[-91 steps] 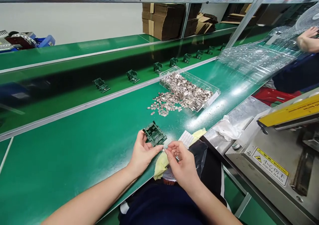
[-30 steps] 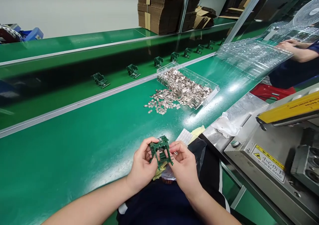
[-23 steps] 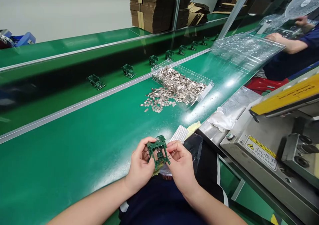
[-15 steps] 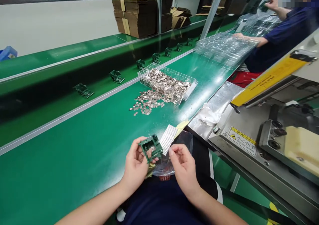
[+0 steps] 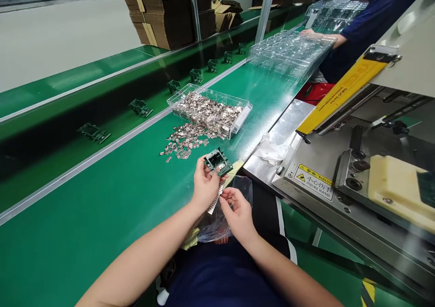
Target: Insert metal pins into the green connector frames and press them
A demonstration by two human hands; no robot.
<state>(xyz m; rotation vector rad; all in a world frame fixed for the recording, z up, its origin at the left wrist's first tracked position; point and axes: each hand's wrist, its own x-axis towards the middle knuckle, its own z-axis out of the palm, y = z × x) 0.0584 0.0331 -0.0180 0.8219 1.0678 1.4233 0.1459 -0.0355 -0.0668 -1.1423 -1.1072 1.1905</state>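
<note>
Green plastic frame (image 5: 218,161) is sitting clamped in the fingers of the left hand (image 5: 205,184), raised over the desk (image 5: 102,207) edge. The right hand (image 5: 238,209), sharing it a second ago, is now pinching the white strip (image 5: 215,200) just beside, so the frame is being held one-handed. Beyond: one clear box (image 5: 245,112) of metal clips (image 5: 204,112), some spilling loose; seven spare frames (image 5: 140,107) riding the belt (image 5: 50,139).

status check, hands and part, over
Left hand shut on green part. Right hand at white strip, grip unclear. Plastic bag below, nothing blocking.

Left hand (image 5: 205,184) grips green part (image 5: 218,161) — right hand (image 5: 238,209) below.
</note>
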